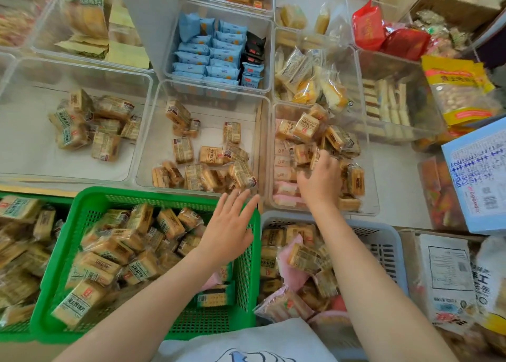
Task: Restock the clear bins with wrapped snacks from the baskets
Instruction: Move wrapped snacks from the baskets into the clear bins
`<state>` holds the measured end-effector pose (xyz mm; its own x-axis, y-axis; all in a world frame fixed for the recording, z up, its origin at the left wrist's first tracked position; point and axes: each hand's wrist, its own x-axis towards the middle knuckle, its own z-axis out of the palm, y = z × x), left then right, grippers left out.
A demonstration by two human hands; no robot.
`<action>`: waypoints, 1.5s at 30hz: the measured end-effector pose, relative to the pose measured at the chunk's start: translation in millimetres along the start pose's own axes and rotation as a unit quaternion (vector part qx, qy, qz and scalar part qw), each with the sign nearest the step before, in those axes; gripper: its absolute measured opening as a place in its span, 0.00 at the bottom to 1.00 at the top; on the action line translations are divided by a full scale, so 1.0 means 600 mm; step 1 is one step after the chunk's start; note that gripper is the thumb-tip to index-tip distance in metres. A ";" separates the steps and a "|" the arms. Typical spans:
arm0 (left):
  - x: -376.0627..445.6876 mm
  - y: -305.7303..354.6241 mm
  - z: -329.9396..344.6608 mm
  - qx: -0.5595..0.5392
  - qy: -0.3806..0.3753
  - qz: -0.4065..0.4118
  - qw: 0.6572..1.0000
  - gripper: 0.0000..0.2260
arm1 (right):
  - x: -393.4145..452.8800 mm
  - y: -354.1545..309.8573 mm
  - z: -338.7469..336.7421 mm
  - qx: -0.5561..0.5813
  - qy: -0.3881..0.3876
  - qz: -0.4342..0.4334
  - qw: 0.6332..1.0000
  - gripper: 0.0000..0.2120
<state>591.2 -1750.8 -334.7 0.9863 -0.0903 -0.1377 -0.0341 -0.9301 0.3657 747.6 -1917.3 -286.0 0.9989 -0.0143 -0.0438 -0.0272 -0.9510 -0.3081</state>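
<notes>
Left hand hovers flat, fingers spread and holding nothing, over the green perforated plastic basket of tan wrapped biscuit packs. Right hand reaches into the right-hand clear plastic bin; its grip cannot be determined. Beyond, the middle clear bin is sparsely filled. Restocking appears partial; both baskets are well stocked.

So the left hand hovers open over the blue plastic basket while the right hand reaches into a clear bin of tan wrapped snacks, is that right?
Not quite: the head view shows the open left hand over the green plastic basket, not a blue one. The right hand does reach into a clear bin of tan wrapped snacks.
</notes>
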 end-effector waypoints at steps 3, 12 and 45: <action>0.001 0.009 0.012 0.024 -0.013 0.016 1.000 0.34 | 0.006 0.067 0.002 -0.002 -0.073 0.110 0.991 0.38; 0.002 0.003 -0.003 0.034 -0.041 0.030 0.998 0.34 | 0.002 0.100 0.005 0.045 -0.139 0.137 0.980 0.30; 0.132 -0.038 -0.099 -0.047 -0.035 -0.111 0.992 0.24 | -0.131 -0.004 0.010 0.055 -0.298 -0.159 0.940 0.31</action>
<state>679.8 -1715.4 -299.5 0.9542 0.0849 -0.2868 0.2007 -0.8927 0.4035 669.1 -1911.9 -287.5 0.7601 0.4713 -0.4474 0.2317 -0.8398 -0.4910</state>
